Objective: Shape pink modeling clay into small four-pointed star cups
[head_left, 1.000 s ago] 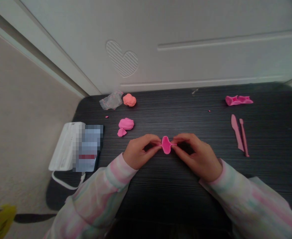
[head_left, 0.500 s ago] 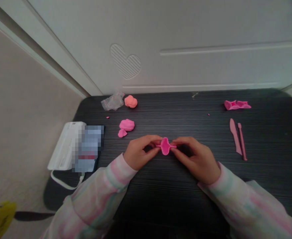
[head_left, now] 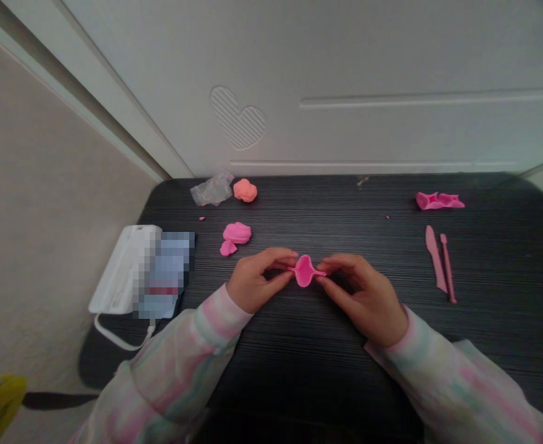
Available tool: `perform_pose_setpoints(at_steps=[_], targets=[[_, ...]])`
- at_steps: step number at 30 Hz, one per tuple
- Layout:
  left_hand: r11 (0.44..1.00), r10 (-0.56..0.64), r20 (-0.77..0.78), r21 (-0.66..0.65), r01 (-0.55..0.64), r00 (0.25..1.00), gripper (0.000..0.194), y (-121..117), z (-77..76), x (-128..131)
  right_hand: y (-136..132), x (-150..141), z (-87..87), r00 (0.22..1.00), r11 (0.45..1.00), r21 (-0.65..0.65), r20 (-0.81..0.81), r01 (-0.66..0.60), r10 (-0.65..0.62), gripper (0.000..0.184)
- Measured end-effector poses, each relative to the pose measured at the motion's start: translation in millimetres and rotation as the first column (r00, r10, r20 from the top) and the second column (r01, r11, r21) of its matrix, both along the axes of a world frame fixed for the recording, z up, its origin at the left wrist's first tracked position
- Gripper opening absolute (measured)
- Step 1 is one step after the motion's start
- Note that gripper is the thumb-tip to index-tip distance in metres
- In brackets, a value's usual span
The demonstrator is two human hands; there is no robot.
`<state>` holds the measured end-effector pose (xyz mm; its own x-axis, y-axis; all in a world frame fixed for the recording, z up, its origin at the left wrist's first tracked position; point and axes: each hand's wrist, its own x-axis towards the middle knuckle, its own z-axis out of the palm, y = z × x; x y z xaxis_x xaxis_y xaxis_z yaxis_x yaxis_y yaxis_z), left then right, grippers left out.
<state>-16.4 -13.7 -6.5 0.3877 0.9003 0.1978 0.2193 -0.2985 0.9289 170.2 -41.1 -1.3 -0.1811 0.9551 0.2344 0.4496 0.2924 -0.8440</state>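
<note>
A thin, hollow piece of pink modelling clay (head_left: 304,271) is held up between my two hands, its open cup facing me. A flat tab sticks out on each side of it. My left hand (head_left: 258,279) pinches the left tab between thumb and fingers. On the other side, my right hand (head_left: 366,293) pinches the right tab the same way. Beyond my left hand lie a larger pink clay lump (head_left: 237,233) and a small pink clay bit (head_left: 227,248) touching it.
At the back left are an orange clay lump (head_left: 245,190) and a crumpled clear wrapper (head_left: 212,189). Folded pink clay (head_left: 439,201), a pink plastic knife (head_left: 435,258) and a thin pink stick tool (head_left: 448,268) lie right. A white device (head_left: 126,268) with a cable and a phone (head_left: 169,274) sit left.
The cup of the pink clay piece looks a little wider and rounder, and has shifted slightly left. Both hands keep their pinch on it. The view has tilted slightly.
</note>
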Motion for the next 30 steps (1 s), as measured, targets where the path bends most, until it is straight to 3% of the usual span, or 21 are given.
perform_pose_setpoints(at_steps=[6, 10, 15, 20, 30], targets=[[1.000, 0.006, 0.033, 0.028, -0.007, 0.999, 0.033, -1, -0.7, 1, 0, 0, 0.5, 0.999, 0.999, -0.019, -0.034, 0.027, -0.027, 0.017], [0.986, 0.028, -0.091, 0.166, -0.013, 0.995, 0.026, -1, 5.3, 0, 1, 0, 3.8, 1.000, 0.999, -0.052, -0.012, 0.003, -0.004, 0.021], [0.963, 0.015, -0.182, 0.266, 0.035, 0.983, 0.017, 1, 9.5, -1, 5, 0, 10.5, 0.991, 0.998, 0.004, 0.115, -0.069, 0.068, 0.007], [0.975, 0.019, -0.110, 0.221, 0.006, 0.994, 0.034, 1, 4.2, -1, 5, 0, 12.5, 0.990, 0.998, 0.036, 0.134, -0.043, 0.038, 0.007], [0.993, 0.042, -0.013, 0.115, -0.040, 0.999, 0.033, -2, 5.5, 0, 4, 1, 11.4, 0.994, 0.999, 0.035, 0.110, -0.031, 0.027, 0.006]])
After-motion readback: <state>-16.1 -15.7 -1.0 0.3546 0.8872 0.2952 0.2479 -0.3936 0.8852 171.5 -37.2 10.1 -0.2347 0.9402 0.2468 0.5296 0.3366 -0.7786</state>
